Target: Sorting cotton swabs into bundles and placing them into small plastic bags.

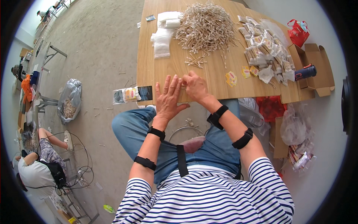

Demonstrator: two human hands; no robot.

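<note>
Left hand (168,98) palm down, fingers straight, slightly spread. Right hand (195,86) curled narrow, just beside left fingertips; can't tell what it grips. Few swabs (183,87) between them. Beyond right hand: loose swabs (195,61), then swab heap (205,28). Likely best: left palm steadying, right fingers evening sticks lightly.

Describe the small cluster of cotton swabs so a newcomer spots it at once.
On the wooden tabletop, find the big heap of cotton swabs. Just below it in the picture, toward the person's right hand, lies the small cluster. Unlike the dense heap, it is a loose criss-cross with wood showing between its sticks.
</note>
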